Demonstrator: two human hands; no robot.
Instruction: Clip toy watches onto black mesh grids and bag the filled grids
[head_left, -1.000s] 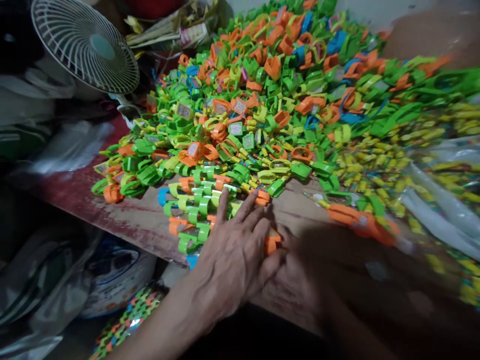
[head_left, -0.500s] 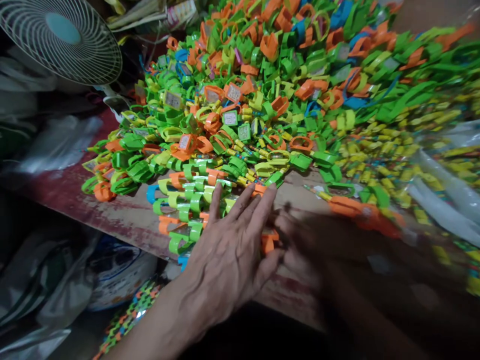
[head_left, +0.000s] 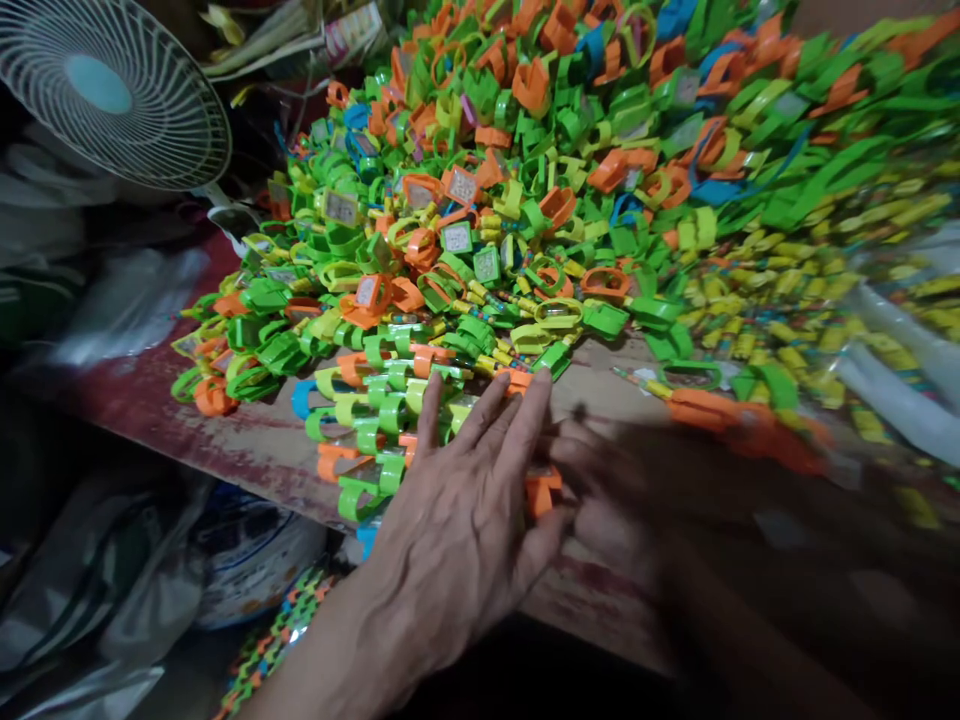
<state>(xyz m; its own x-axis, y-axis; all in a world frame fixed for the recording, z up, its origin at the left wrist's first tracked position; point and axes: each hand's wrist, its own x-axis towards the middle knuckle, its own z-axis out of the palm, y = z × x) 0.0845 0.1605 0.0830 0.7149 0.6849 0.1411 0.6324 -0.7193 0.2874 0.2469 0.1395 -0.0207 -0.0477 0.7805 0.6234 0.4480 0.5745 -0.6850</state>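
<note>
Rows of toy watches [head_left: 390,410] in green, orange, yellow and blue plastic lie packed side by side near the table's front edge. My left hand [head_left: 472,500] rests palm down over them, open, with its fingers spread. Dim and partly blurred, my right hand [head_left: 600,490] is by the right end of the rows, close to my left thumb. Its fingers look stretched toward the watches, and I make out nothing held in them. My left palm hides part of the rows.
A big heap of loose toy watches [head_left: 487,180] covers the back of the table [head_left: 255,450]. Many small yellow pieces [head_left: 772,290] and clear plastic [head_left: 892,400] lie at right. An orange watch [head_left: 705,408] lies right of my hands. A fan [head_left: 112,95] stands back left.
My view has shifted slightly, so the fan sits a little farther left in the picture. Both hands keep nearly the same place at the rows of toy watches.
</note>
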